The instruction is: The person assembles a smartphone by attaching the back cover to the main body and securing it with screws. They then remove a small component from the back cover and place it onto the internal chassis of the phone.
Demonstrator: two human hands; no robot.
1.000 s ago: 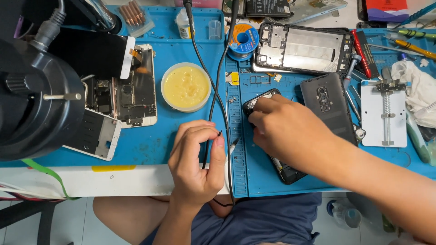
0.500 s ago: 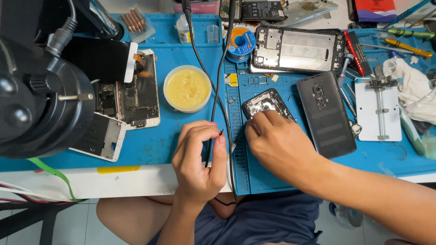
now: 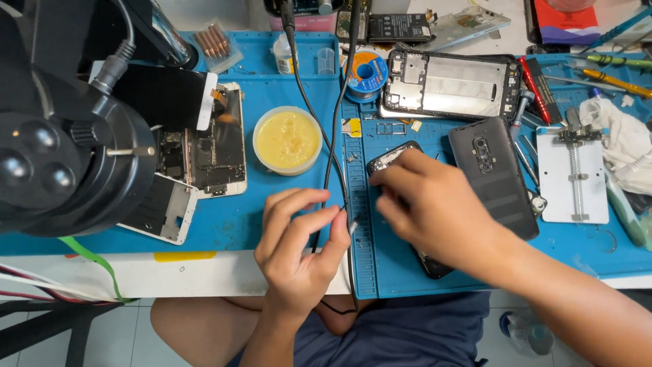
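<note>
Pinching a thin black cable (image 3: 324,183) by its small plug end between thumb and forefinger, the left hand (image 3: 299,248) has its grip clamped on that cable just above the near edge of the blue mat (image 3: 272,88) on the desk. The right hand (image 3: 435,207) lies flat over a dark phone (image 3: 388,158), fingers spread and pressing on it; its grip is apart, closing on nothing. Just right of it lies one black back cover (image 3: 494,178), and behind it one opened phone frame (image 3: 451,85). One round tub of yellow paste (image 3: 287,140) sits left of the cable. Behind stand one clear packet of copper tips (image 3: 216,44), one small white bottle (image 3: 284,56) and one blue solder spool (image 3: 367,71). A red flat package (image 3: 562,15) lies at the far right corner.
</note>
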